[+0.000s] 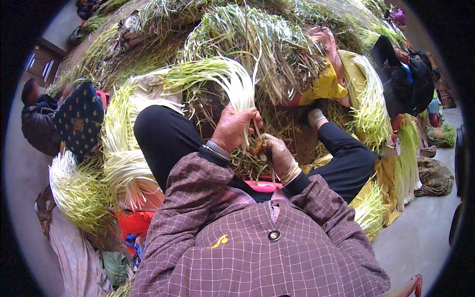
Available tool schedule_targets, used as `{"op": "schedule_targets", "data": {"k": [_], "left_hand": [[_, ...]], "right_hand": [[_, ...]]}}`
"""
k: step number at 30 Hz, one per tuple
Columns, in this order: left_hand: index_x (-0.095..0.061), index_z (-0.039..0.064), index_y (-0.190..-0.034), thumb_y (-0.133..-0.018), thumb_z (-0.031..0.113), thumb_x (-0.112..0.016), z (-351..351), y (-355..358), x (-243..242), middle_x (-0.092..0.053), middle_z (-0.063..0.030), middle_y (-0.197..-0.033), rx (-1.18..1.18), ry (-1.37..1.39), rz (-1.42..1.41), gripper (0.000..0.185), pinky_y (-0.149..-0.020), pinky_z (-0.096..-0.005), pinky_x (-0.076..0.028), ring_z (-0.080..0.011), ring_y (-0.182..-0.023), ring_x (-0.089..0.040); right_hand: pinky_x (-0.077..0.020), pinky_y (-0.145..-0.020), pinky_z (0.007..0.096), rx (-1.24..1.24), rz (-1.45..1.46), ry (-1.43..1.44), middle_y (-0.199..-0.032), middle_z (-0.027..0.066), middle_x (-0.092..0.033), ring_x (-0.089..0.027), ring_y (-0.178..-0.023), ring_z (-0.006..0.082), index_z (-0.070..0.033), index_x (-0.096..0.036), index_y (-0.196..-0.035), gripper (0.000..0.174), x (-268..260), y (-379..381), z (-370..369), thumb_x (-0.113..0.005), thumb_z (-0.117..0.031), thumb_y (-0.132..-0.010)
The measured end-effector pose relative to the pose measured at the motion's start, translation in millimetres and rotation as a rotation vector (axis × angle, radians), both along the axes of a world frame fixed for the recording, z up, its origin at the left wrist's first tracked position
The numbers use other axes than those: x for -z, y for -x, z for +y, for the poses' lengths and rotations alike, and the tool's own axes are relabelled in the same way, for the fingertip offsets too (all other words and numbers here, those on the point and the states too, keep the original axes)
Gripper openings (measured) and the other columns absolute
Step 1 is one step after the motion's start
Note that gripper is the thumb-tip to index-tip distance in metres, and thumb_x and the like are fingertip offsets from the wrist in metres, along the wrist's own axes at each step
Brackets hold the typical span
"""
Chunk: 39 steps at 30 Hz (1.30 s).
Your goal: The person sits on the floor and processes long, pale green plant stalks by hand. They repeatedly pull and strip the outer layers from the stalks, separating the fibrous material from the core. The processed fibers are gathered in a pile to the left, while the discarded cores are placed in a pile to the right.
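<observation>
My bare left hand (232,128) grips a bundle of pale allium stalks (237,83) that look like blanched chives. The white ends rise above my fist, and the yellow-green tips bend over to the left. Just below and to the right, my right hand (280,156), in a thin translucent glove, pinches a long thin stalk running up beside the bundle. Its fingertips look stained brown. Beneath both hands, loose trimmings (246,165) lie between my knees. Part of a pink plastic object (263,186) shows close to my lap.
A large heap of untrimmed greens (245,35) rises in front. Sorted pale bundles lie at left (124,122) and right (371,100). Another person (41,115) sits at far left, and one in dark clothes (402,78) at right. A yellow sack (326,83) edges the heap.
</observation>
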State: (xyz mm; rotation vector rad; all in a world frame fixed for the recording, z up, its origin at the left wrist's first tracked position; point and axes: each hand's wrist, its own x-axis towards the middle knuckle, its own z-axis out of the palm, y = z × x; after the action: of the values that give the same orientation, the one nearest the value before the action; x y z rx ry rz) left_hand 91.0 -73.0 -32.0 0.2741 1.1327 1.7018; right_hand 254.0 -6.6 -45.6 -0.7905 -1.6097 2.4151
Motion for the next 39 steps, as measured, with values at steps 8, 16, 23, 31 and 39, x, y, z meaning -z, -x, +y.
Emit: {"op": "schedule_targets", "data": {"k": [8, 16, 23, 31, 39], "left_hand": [[-0.054, 0.006, -0.106, -0.085, 0.003, -0.058, 5, -12, 8, -0.058, -0.0018, -0.065, -0.037, 0.004, 0.148, 0.021, -0.041, -0.0233, -0.041, -0.0109, -0.049, -0.054], [-0.054, 0.005, -0.108, -0.083, 0.000, -0.056, 3, -21, 8, -0.056, -0.0011, -0.065, -0.072, 0.052, 0.281, 0.026, -0.040, -0.0235, -0.040, -0.0089, -0.047, -0.050], [-0.056, 0.003, -0.099, -0.088, 0.006, -0.058, -4, 27, -13, -0.061, -0.0030, -0.068, -0.254, -0.028, 0.312, 0.012, -0.040, -0.0214, -0.040, -0.0101, -0.049, -0.056], [-0.058, 0.006, -0.100, -0.091, 0.014, -0.059, -7, 20, -14, -0.064, -0.0025, -0.074, -0.250, -0.007, 0.242, 0.012, -0.045, -0.0217, -0.041, -0.0134, -0.062, -0.064], [-0.057, 0.004, -0.113, -0.089, 0.028, -0.069, -16, 4, -17, -0.069, -0.0089, -0.096, 0.027, -0.007, 0.128, 0.036, -0.059, -0.0254, -0.048, -0.0147, -0.081, -0.066]], "right_hand": [[-0.0360, -0.053, 0.0207, -0.056, -0.019, 0.079, -0.072, -0.0022, -0.054, -0.046, -0.058, 0.0069, -0.009, -0.057, -0.087, 0.022, 35, -10, 2, -0.043, -0.025, -0.094], [-0.0377, -0.050, 0.0263, -0.092, -0.061, -0.021, -0.067, -0.0001, -0.053, -0.047, -0.057, 0.0101, -0.006, -0.057, -0.076, 0.029, 42, -20, -6, -0.045, -0.027, -0.093], [-0.0426, -0.055, 0.0227, -0.176, -0.064, 0.074, -0.075, 0.0028, -0.061, -0.052, -0.059, 0.0096, -0.004, -0.064, -0.088, 0.020, 83, -40, -7, -0.047, -0.016, -0.089], [-0.0485, -0.072, 0.0226, -0.044, 0.036, -0.037, -0.095, 0.0011, -0.064, -0.058, -0.076, 0.0069, -0.001, -0.060, -0.119, 0.032, 7, -6, 2, -0.053, -0.025, -0.100], [-0.0432, -0.056, 0.0205, -0.104, -0.034, -0.124, -0.082, -0.0006, -0.064, -0.052, -0.063, 0.0050, -0.005, -0.064, -0.100, 0.018, -7, 2, -4, -0.055, -0.020, -0.097]]}}
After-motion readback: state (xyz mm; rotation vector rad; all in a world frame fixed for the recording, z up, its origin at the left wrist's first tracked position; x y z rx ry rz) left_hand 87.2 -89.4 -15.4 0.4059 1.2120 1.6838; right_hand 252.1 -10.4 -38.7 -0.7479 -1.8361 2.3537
